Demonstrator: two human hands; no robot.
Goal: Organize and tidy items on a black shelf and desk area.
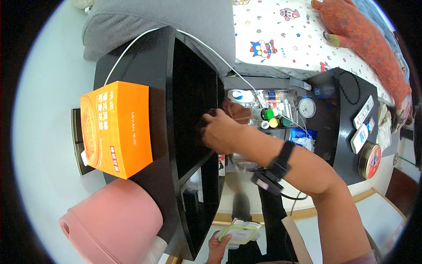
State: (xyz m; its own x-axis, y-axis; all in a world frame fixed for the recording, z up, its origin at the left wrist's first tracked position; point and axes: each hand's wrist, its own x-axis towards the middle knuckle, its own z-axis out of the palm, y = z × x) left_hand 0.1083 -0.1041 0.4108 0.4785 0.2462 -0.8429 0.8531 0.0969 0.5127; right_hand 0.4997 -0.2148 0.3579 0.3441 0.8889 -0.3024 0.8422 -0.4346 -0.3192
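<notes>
My right hand (222,132) reaches in from the right, at the front of the black cabinet's (169,99) open compartment. Its fingers are closed around a brown, crumpled, soft-looking item (238,111); a dark part at the fingertips is blurred. A black strap with a small device (277,168) circles that wrist. Low in view, my left hand (217,248) grips a flat, pale container with a lime-green rim (240,233). White packets (244,222) show at its edge, and its top bears writing.
An orange carton (133,128) and a pink bin-like container (115,221) stand on the cabinet. A clear organizer (291,99) holds several bottles. A white cable (211,49) crosses above. Remotes (363,112) and a round tin (370,161) rest on a black surface, beside a bed (267,26).
</notes>
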